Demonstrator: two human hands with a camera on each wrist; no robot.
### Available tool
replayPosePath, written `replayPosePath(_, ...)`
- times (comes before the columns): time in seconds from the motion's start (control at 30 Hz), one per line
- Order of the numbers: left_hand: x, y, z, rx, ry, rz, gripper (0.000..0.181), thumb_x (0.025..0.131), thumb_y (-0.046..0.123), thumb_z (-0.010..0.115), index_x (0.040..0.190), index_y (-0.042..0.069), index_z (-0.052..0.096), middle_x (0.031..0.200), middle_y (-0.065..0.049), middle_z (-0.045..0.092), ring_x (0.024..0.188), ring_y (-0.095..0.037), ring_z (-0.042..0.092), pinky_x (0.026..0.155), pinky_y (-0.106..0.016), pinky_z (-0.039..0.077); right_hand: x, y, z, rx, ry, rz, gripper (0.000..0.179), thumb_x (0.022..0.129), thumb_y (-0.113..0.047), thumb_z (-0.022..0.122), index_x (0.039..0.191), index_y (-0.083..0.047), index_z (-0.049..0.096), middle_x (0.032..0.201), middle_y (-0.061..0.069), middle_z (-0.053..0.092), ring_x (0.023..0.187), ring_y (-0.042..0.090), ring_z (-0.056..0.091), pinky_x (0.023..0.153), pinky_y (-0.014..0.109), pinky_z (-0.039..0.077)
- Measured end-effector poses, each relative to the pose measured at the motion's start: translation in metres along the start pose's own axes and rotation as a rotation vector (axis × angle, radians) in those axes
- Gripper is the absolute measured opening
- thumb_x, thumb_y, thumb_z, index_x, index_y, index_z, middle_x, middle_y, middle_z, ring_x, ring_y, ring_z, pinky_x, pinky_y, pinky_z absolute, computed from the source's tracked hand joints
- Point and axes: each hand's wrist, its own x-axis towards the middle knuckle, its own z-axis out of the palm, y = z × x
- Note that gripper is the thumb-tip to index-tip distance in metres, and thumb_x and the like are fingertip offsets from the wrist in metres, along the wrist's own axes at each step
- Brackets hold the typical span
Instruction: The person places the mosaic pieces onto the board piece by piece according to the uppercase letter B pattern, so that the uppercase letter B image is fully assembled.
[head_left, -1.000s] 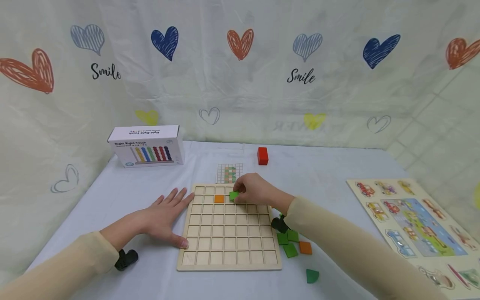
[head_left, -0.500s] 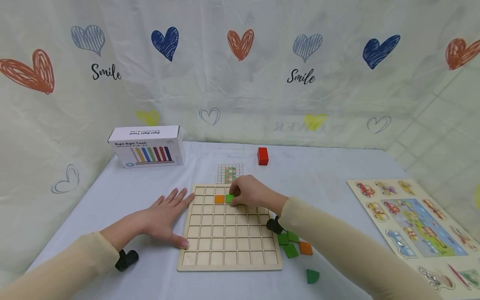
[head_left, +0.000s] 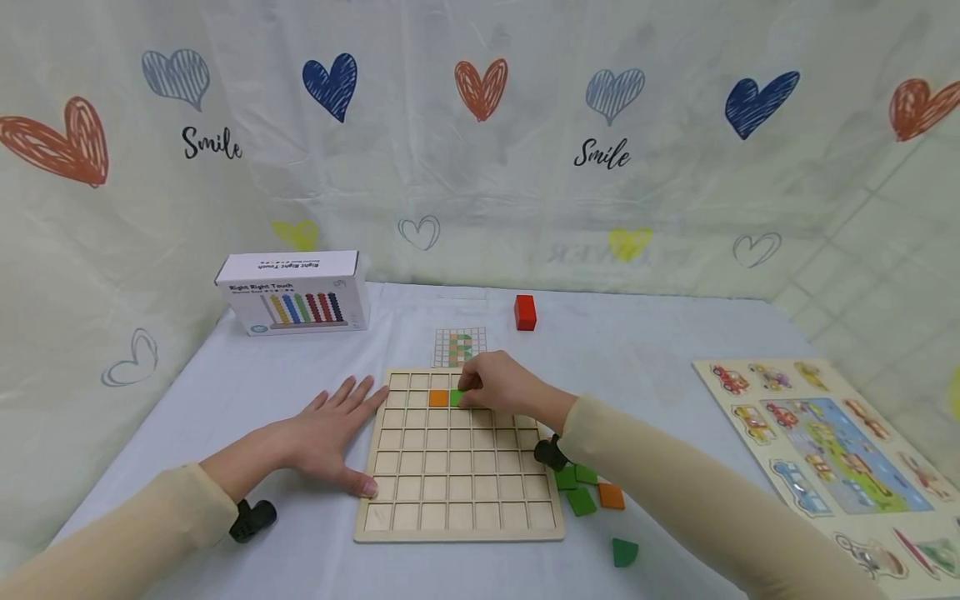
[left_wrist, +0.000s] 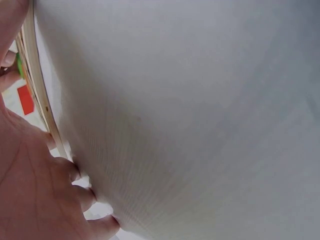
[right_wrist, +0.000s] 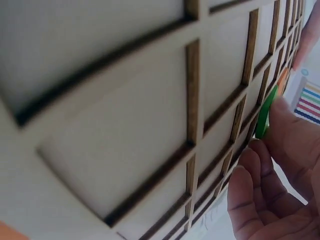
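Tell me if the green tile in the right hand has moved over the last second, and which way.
Yes, to the left: the gap between the green tile and the orange tile set in the board has all but closed.

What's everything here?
Gridded wooden board: one, beige, centre
Square tile: one, orange, in board
Pinched square tile: one, green, alongside
Loose square tiles: at least four, green, orange, right
Quadrant piece: one, green, foreground
Patterned card: one, white, beyond board
Oblong block: one, red, back
Oblong box: one, white, back left
Picture board: one, multicoloured, right
Cloths: two, white, beneath and behind
Small devices: two, black, wrists
Sleeves: two, cream, foreground
Left grip: one, bare, board edge
Right grip: one, bare, green tile
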Motion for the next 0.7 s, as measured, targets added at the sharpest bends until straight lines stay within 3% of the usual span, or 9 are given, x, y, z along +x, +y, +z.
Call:
replayPosePath(0.5,-0.0009,0.0000,0.0007,0.000,0.004,0.002,0.133,0.069,0.074,0.079,0.165,0.010,0.013,0.171,-0.024,0.004,0.157,-0.051,0.001,0.120,-0.075,0.007,0.0014,0.0025,0.0040,0.002,0.029,-0.002,0.007,0.089,-0.014,0.080,0.094,-0.010,0.076,0.086,-0.001,0.072,0.079,0.011,0.061,0.079,0.025,0.056)
replayPosePath(0.7,-0.0010,-0.0001,0.0007,-0.002,0.006,0.005,0.133,0.069,0.074,0.079,0.165,0.009,0.013,0.171,-0.024,0.004,0.157,-0.051,0.001,0.120,-0.075,0.007,-0.0031,0.0042,-0.0016,0.006,-0.006,-0.021,0.010,0.094,-0.011,0.074,0.103,-0.009,0.079,0.096,0.001,0.076,0.086,0.012,0.062,0.083,0.028,0.057)
